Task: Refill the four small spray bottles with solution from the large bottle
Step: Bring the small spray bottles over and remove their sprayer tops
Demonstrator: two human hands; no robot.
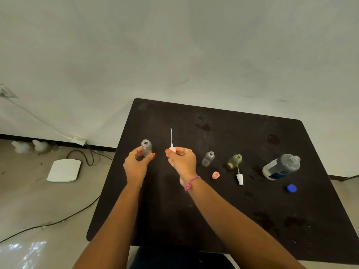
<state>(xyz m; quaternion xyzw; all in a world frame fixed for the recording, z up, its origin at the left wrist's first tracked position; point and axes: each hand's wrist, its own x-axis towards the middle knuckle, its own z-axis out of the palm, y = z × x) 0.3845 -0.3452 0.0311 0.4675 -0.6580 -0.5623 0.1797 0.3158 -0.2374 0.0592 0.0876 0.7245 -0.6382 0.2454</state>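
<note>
Over table (223,210), L hand (136,164) grips open bottle (146,149), R hand (182,160) pinches sprayer (172,143)

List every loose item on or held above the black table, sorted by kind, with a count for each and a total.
Small bottles: 3
Large bottle: 1
Spray heads with tubes: 2
Loose caps: 2, pink and blue
Total: 8
</note>
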